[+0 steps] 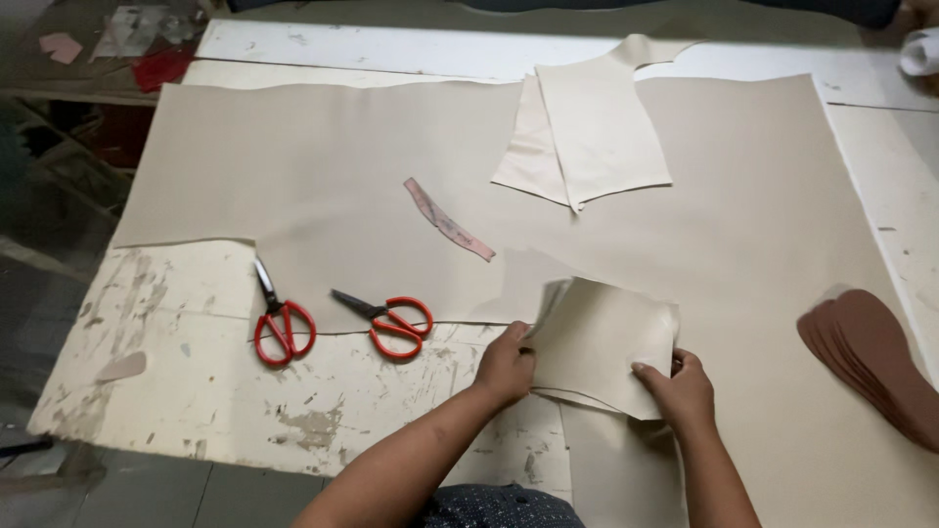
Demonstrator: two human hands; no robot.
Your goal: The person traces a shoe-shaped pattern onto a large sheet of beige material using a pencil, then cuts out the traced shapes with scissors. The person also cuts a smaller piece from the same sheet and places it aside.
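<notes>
At the far left of the worn white table (196, 391) lies a pair of red-handled scissors (279, 323), blades pointing away from the person, half on the bare tabletop and half on the edge of the large beige sheet (323, 166) spread over the table. Just to its right a second pair of red scissors (391, 321) lies at a slant, near the sheet's cut edge. Above them, a narrow pinkish strip (448, 220) rests on the sheet.

Right of the scissors, the left hand (507, 367) is closed on the left edge of a small stack of cut beige pieces (602, 342), thumb on top, fingers curled beneath. The stack sits between both hands, lifted slightly off the sheet, its layers fanning apart at the upper left corner. The right hand (680, 391) pinches the stack's lower right corner, thumb pressed on top.

Farther back, two more cut beige pieces (597, 132) lie overlapped. At the right edge, a fanned pile of brown sole-shaped pieces (875, 357) rests on the sheet, well apart from the hands.
</notes>
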